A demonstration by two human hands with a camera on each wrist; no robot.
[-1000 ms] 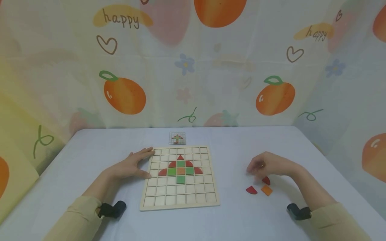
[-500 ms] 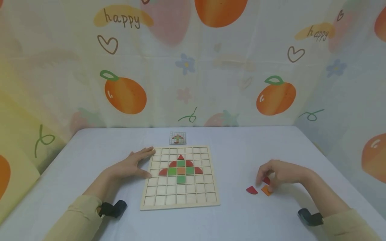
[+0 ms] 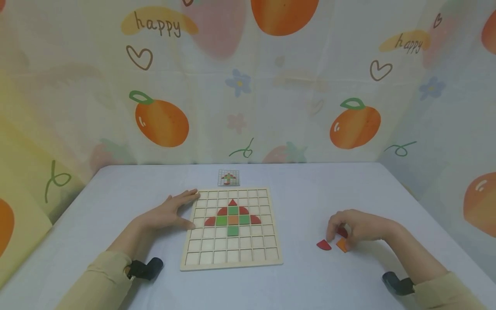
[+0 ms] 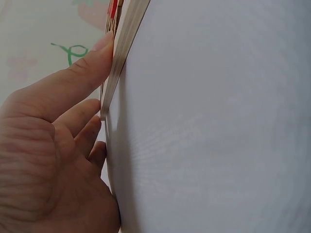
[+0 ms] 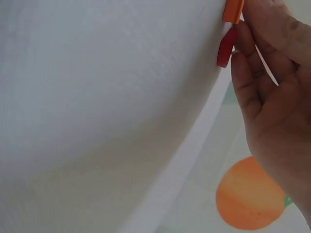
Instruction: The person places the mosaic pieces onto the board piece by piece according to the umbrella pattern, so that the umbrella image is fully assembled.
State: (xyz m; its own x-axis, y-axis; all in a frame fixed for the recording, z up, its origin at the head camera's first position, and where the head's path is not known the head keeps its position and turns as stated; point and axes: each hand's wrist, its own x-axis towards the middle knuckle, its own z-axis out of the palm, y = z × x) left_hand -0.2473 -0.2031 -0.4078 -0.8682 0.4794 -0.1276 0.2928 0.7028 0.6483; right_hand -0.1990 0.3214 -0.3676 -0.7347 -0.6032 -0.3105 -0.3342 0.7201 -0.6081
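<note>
My left hand (image 3: 166, 212) rests against the left side of a wooden grid board (image 3: 232, 268). Its fingers are spread, the thumb (image 4: 80, 75) lying on the board's edge. Red, green and orange tiles form an arrow-like pattern in the board's upper middle, with an orange square tile (image 3: 233, 220) at its centre. To the right of the board, my right hand (image 3: 366, 224) reaches down over loose tiles. Its thumb touches or nearly touches an orange square tile (image 3: 341, 245). A red tile (image 3: 342, 232) shows between thumb and fingers, and another red quarter-round tile (image 3: 323, 245) lies left of the fingertips.
A small pattern card (image 3: 228, 177) lies behind the board, printed with a similar coloured shape. White cloth (image 3: 302, 275) covers the table. A fruit-printed curtain (image 3: 271, 94) hangs along the back edge. Both wrists carry black camera mounts (image 3: 145, 269).
My right hand has moved right and slightly toward me, bringing its thumb to the loose orange tile. The left hand and the board stay in place.
</note>
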